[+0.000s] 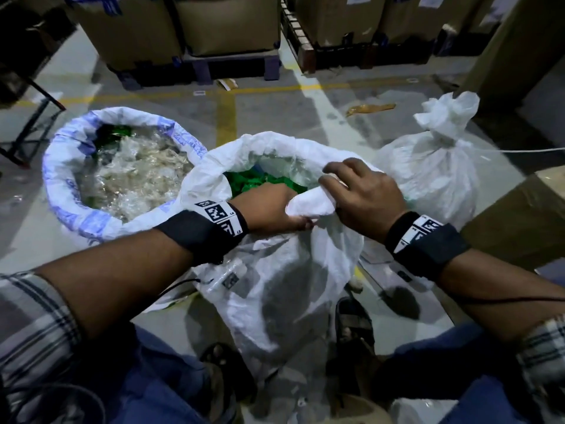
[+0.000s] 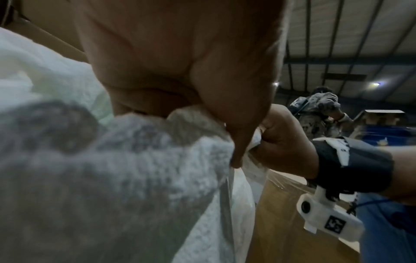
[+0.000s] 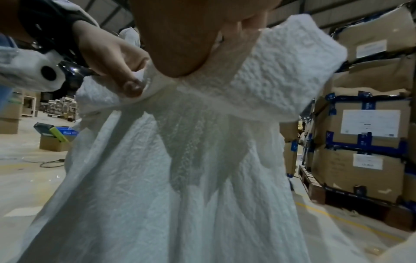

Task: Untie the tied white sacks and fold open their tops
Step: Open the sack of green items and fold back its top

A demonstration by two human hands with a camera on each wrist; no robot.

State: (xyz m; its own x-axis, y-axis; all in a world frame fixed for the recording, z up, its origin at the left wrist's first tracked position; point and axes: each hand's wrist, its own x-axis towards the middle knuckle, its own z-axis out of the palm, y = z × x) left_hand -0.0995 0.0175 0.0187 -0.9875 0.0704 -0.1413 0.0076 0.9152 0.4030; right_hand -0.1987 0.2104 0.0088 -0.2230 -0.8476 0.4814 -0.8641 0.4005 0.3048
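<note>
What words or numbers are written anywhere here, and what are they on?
Nothing can be read for sure.
Blue print on the left open sack: too blurred.
Coded tags on the left wristband and right wristband: square patterns with tiny blurred characters.
Paper labels on the stacked cardboard boxes: too small.
Middle sack and tied sack: no lettering shows.

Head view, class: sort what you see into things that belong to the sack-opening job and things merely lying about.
Job:
- middle sack, rim gripped by left hand and right hand
- tied sack
- opened sack

Lying about:
- cardboard boxes
- pallet
- brown scrap on the floor
</note>
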